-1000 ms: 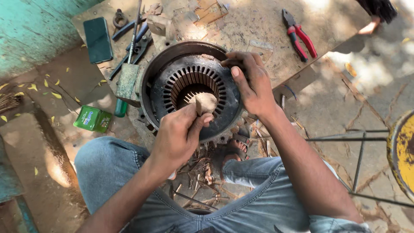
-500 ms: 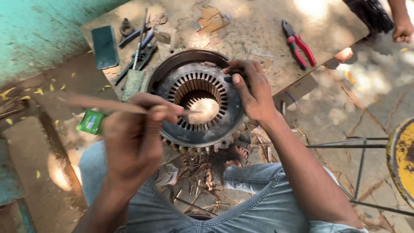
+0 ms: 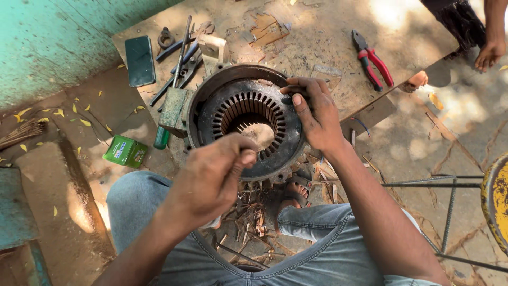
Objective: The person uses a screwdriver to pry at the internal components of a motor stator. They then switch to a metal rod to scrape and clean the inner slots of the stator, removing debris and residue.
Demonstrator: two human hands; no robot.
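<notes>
Gripping the stator (image 3: 241, 114) rim, right hand (image 3: 317, 114); left hand (image 3: 211, 177) fist hides its tool.

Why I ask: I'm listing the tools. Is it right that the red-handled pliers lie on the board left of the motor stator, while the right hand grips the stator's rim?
Not quite: the head view shows the red-handled pliers on the board to the right of the motor stator, not the left. The right hand does grip the stator's rim.

You see a dark grey stator (image 3: 241, 114) ringed with pale slots, red-handled pliers (image 3: 373, 58), a green box (image 3: 125, 150), perhaps patterned.
</notes>
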